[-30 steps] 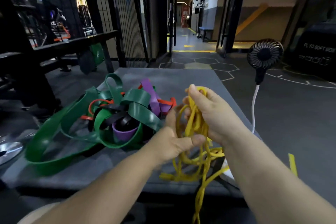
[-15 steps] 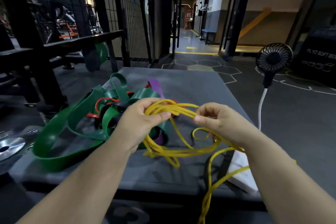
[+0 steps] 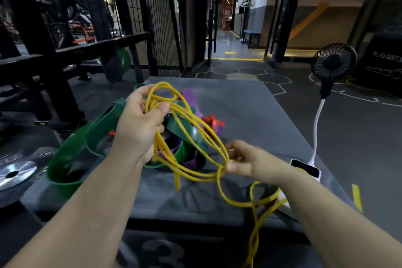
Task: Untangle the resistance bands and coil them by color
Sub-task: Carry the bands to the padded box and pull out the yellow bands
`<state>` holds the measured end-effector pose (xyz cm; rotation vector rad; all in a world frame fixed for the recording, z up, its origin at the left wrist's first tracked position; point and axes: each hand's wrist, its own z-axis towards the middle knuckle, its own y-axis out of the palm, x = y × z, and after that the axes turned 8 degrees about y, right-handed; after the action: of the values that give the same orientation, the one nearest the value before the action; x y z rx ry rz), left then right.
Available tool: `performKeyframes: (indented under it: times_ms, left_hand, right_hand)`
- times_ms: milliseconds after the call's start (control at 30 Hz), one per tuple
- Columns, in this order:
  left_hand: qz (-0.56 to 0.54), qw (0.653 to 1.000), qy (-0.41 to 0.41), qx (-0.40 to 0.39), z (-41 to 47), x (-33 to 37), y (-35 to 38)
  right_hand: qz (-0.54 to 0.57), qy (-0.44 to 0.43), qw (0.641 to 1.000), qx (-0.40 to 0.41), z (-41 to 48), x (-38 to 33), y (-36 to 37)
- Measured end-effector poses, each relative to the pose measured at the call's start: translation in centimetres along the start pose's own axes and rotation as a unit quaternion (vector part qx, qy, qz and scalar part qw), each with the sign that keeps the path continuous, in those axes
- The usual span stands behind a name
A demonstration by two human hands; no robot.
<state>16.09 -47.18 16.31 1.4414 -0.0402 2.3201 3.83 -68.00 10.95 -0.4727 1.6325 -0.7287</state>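
Yellow band (image 3: 187,124) loops gripped in raised left hand (image 3: 139,124), right hand (image 3: 245,162) (lower) pinching strands

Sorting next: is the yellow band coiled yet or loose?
Loose: the yellow band hangs in uneven loops between left hand and right hand, one end trailing off the mat.

A grey padded platform (image 3: 250,115) carries the items. A tangle of green bands (image 3: 71,154), purple bands (image 3: 191,98) and a red band (image 3: 212,123) lies toward its left edge. A white fan base (image 3: 306,169) sits at the right edge.
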Motion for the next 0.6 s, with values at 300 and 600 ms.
performKeyframes:
  times_ms: [300, 600]
  left_hand:
    - [0.042, 0.998, 0.013, 0.034, 0.9, -0.5, -1.5]
    - [0.342, 0.927, -0.029, -0.151, -0.6, -0.6, -1.9]
  right_hand:
    - [-0.086, 0.045, 0.995, 0.026, 0.6, 0.3, 2.4]
    - [0.323, -0.060, 0.940, 0.091, -1.5, -0.7, -4.0]
